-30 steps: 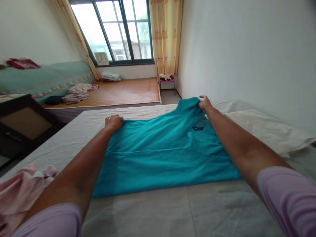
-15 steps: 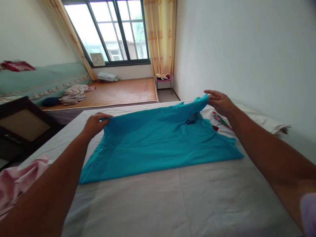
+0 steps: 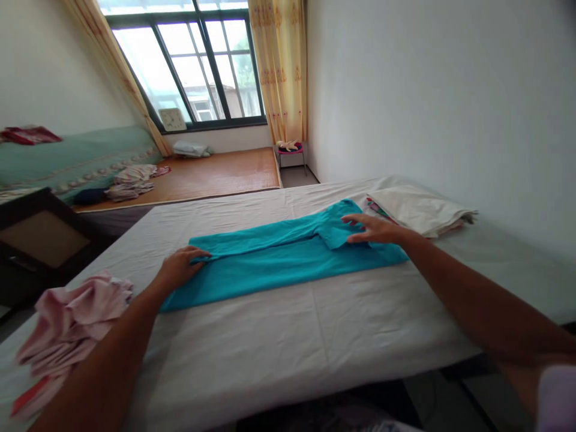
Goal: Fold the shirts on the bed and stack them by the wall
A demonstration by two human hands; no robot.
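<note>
Left hand (image 3: 180, 267) curled on the near-left end of the teal shirt (image 3: 279, 255), fingertips pinching its folded edge. Right hand (image 3: 371, 229) open and flat, fingers spread, pressing the right end beside the sleeve fold. Shirt folded into 1 long band across the middle of the bed (image 3: 315, 336). Just beyond the right hand, a folded white cloth stack (image 3: 420, 210), touching the shirt's far corner. At the near-left bed corner, a crumpled pink garment (image 3: 67, 318), well apart from the shirt. Bare sheet between shirt and near edge; wall close along the right.
</note>
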